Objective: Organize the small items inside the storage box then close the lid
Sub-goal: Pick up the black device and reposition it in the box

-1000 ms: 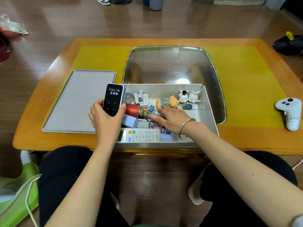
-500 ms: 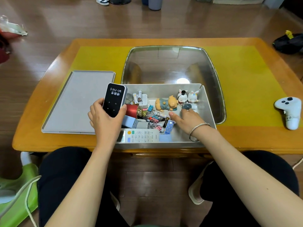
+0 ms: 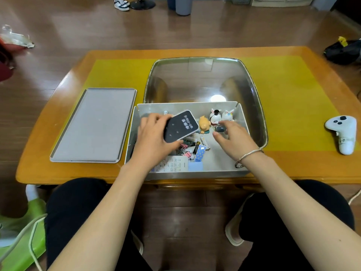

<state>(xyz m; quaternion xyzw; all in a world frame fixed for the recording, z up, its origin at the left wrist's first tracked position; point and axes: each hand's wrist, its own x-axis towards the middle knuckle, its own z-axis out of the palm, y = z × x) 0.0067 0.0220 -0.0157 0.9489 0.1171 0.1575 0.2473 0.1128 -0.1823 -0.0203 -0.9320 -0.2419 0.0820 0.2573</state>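
Note:
A grey storage box (image 3: 241,114) stands open at the table's near edge. My left hand (image 3: 154,137) holds a black flat device (image 3: 180,126) tilted over the box's left half. My right hand (image 3: 232,137) hovers over the right half with relaxed fingers, its fingertips next to a small dark object (image 3: 220,129); I cannot see whether they touch it. Inside lie an orange figurine (image 3: 204,124), two white rabbit figurines (image 3: 221,115), batteries (image 3: 204,142), binder clips (image 3: 185,148), a dotted blue case (image 3: 200,153) and a white remote (image 3: 173,165). The grey lid (image 3: 93,126) lies flat to the left.
Behind the box stands a large clear plastic tub (image 3: 205,79) on the yellow mat (image 3: 289,98). A white game controller (image 3: 341,133) lies at the right. The wooden table's front edge (image 3: 78,177) is just above my knees.
My left hand has carried the black device rightward and tipped it over the box. My right hand has slid from the middle of the box to its right side.

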